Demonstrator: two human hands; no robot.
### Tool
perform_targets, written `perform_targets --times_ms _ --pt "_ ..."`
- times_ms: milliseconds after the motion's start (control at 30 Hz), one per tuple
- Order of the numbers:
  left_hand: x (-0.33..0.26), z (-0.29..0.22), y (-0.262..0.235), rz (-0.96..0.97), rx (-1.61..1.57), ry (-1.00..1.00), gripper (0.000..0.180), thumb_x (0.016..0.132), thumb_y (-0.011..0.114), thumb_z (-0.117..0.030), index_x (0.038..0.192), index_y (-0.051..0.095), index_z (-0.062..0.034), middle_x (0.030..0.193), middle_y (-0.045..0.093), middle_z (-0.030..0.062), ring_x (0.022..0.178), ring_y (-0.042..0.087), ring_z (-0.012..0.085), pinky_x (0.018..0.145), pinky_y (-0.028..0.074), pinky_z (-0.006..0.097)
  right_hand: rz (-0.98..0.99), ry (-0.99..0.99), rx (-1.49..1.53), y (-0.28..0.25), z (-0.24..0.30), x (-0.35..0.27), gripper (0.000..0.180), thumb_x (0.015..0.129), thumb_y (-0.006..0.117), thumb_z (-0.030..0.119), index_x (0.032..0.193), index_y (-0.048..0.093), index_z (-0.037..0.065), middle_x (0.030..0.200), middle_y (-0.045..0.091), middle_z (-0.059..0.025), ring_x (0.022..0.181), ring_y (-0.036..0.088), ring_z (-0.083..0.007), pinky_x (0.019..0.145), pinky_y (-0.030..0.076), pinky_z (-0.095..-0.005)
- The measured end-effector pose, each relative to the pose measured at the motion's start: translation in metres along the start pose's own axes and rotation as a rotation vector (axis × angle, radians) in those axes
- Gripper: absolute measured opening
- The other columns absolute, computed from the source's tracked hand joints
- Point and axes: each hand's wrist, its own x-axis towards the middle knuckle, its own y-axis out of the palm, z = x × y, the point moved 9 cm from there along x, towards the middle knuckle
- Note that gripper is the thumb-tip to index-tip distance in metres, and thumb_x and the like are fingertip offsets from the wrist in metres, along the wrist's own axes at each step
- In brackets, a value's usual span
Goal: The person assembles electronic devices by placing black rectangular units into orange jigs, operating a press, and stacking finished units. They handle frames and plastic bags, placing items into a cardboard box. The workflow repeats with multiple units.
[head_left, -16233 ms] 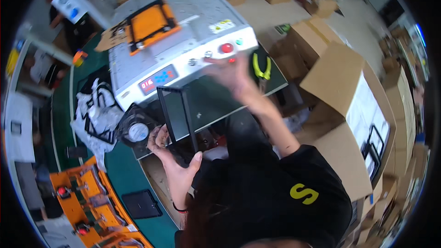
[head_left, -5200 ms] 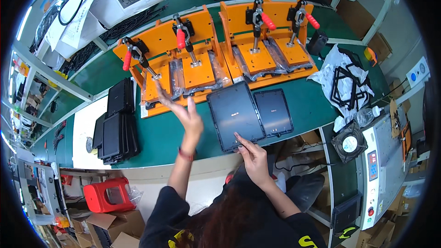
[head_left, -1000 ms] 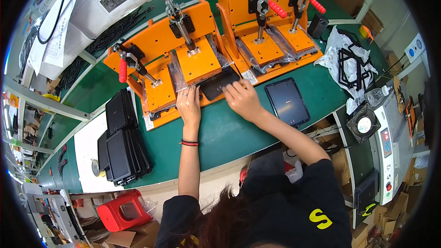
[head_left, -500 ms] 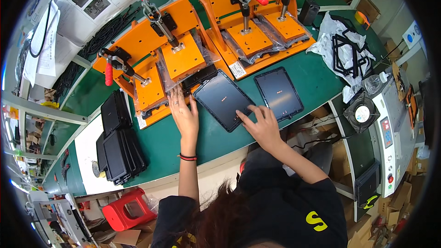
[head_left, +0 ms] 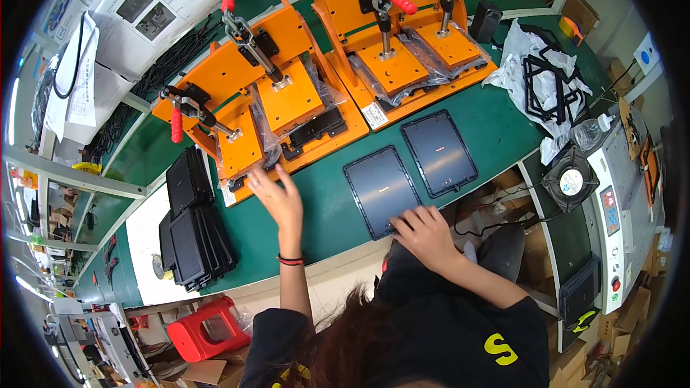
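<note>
My right hand (head_left: 430,238) is at the near right corner of a black tablet-sized panel (head_left: 379,197) with a rimmed edge. Its thumb and bent fingers close on that corner; their undersides are hidden. A similar black panel (head_left: 440,152) lies flat just to the right. My left hand (head_left: 277,200), its fingers apart and holding nothing I can see, hovers at the front edge of the left orange clamping fixture (head_left: 316,145). Under that fixture's right pressing block (head_left: 289,97) sits a black part (head_left: 320,126) with clear film around it. The fixture's left block (head_left: 241,145) is beside my left fingers.
A second orange fixture (head_left: 374,113) with red-handled clamps stands behind the panels. Stacked black frames (head_left: 198,244) lie at the left. Black frames on white wrapping (head_left: 543,93) lie at the right, near a small fan (head_left: 569,179) and a white machine (head_left: 611,230). The green table's front edge is near me.
The left panel has slid toward me and right, with my right hand at its corner. My left hand has drawn left and nearer, off the fixture's middle, uncovering the black part.
</note>
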Motion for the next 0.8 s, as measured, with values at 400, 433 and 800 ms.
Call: perform_targets --times_ms 400,433,800 --pt "-0.008 -0.049 0.042 0.352 0.059 0.328 0.052 0.093 0.051 -0.019 0.135 0.037 0.0079 0.139 0.041 0.0232 0.133 0.033 0.0353 0.112 0.021 0.046 -0.206 0.146 0.226 0.086 -0.059 0.182 0.058 0.093 0.049 0.032 0.134 0.039 -0.008 0.139 0.041 -0.0209 0.133 0.032 -0.036 0.11 0.027 -0.0419" --pt "-0.013 -0.047 0.046 0.358 0.069 0.325 0.052 0.093 0.05 -0.02 0.135 0.037 0.008 0.139 0.04 0.0232 0.134 0.032 0.0352 0.112 0.019 0.046 -0.198 0.143 0.222 0.088 -0.057 0.18 0.059 0.093 0.048 0.033 0.135 0.038 -0.008 0.14 0.04 -0.0208 0.135 0.03 -0.0357 0.111 0.025 -0.0418" --pt "0.014 0.009 -0.004 0.026 -0.262 -0.133 0.044 0.097 0.045 -0.021 0.127 0.038 0.0105 0.12 0.045 0.0238 0.112 0.044 0.0342 0.098 0.032 0.042 -0.389 0.542 0.647 0.069 -0.139 0.183 0.039 0.093 0.048 0.029 0.114 0.053 -0.003 0.104 0.063 -0.0206 0.097 0.061 -0.0351 0.083 0.048 -0.0436"
